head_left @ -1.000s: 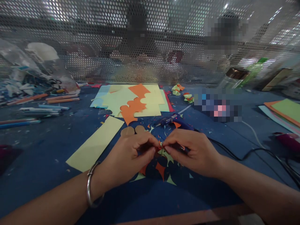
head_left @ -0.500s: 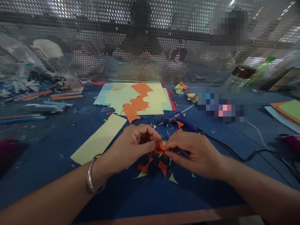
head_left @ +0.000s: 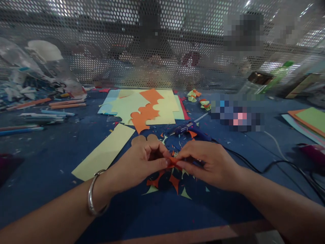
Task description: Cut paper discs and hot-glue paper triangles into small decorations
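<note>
the bare left hand (head_left: pixel 149 159) and right hand (head_left: pixel 212 164) both pinch a small orange paper piece (head_left: pixel 173 162) above the blue counter (head_left: pixel 142 217), toward its near edge; pointed orange paper scraps (head_left: pixel 174 183) lie nearby.

Light glints through the mesh panel (head_left: pixel 175 20). The table (head_left: pixel 157 217) before it is dim, one patch pixelated.

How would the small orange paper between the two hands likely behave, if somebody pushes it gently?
The orange paper would probably bend easily, since it looks thin and somewhat curved. It is likely very light, being so small beside the left hand and the right hand.
</note>
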The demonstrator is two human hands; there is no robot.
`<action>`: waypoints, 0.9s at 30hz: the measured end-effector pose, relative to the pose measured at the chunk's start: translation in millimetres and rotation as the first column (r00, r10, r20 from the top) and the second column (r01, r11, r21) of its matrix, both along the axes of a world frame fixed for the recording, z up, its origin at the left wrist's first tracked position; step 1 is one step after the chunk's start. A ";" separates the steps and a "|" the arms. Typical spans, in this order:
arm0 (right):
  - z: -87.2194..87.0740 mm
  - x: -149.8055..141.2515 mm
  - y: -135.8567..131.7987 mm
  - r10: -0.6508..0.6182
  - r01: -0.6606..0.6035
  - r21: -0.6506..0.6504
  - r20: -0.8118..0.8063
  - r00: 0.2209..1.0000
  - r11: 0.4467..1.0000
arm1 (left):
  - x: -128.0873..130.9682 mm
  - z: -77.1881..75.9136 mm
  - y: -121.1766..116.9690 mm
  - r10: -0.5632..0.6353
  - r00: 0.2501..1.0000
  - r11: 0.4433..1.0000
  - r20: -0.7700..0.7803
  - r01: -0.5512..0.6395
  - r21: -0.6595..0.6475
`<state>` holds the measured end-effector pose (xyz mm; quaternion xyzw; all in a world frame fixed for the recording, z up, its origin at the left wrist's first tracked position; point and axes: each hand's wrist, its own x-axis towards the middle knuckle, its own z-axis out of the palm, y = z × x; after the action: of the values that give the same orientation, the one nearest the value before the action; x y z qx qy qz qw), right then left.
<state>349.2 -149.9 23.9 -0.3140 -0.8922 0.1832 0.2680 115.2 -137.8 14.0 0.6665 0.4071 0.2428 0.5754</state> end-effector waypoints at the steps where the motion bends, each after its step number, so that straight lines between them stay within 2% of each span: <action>1: 1.9 3.2 2.0 -0.066 0.066 -0.001 -0.002 0.998 0.998 | 0.0 0.1 0.4 0.012 1.000 1.000 -0.004 -0.012 0.015; 3: 4.8 13.0 8.7 -0.232 0.232 0.014 0.014 0.973 0.973 | 0.3 1.1 0.6 0.054 0.999 0.998 -0.001 -0.054 0.027; 6: 3.4 31.0 23.9 -0.466 0.458 0.097 0.088 0.880 0.884 | 1.6 3.0 -0.1 0.101 0.995 0.995 0.027 -0.100 -0.015; 8: -1.7 40.2 34.3 -0.573 0.536 0.219 0.169 0.802 0.815 | 2.5 3.5 -0.5 0.119 0.991 0.992 0.060 -0.117 -0.036; 9: -5.0 43.0 38.8 -0.598 0.550 0.242 0.222 0.770 0.799 | 2.8 3.5 -0.5 0.125 0.989 0.992 0.074 -0.122 -0.044; 12: -15.7 45.9 48.4 -0.623 0.588 0.210 0.336 0.707 0.781 | 2.5 3.3 0.6 0.129 0.988 0.990 0.083 -0.124 -0.061; 14: -21.4 45.9 52.3 -0.633 0.616 0.172 0.346 0.692 0.768 | 1.5 3.3 2.0 0.114 0.991 0.992 0.067 -0.109 -0.066; 21: -25.1 45.3 55.3 -0.626 0.619 0.106 0.209 0.751 0.778 | -1.4 7.7 6.7 0.110 0.993 0.990 -0.040 -0.114 -0.086; 27: -19.7 43.4 51.3 -0.629 0.618 0.122 0.125 0.767 0.777 | -3.4 5.6 11.9 0.117 0.993 0.989 -0.009 -0.118 -0.091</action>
<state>392.7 -98.5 4.3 -0.5958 -0.7617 0.0254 0.2533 111.8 -125.9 19.6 0.6149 0.4574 0.2563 0.5891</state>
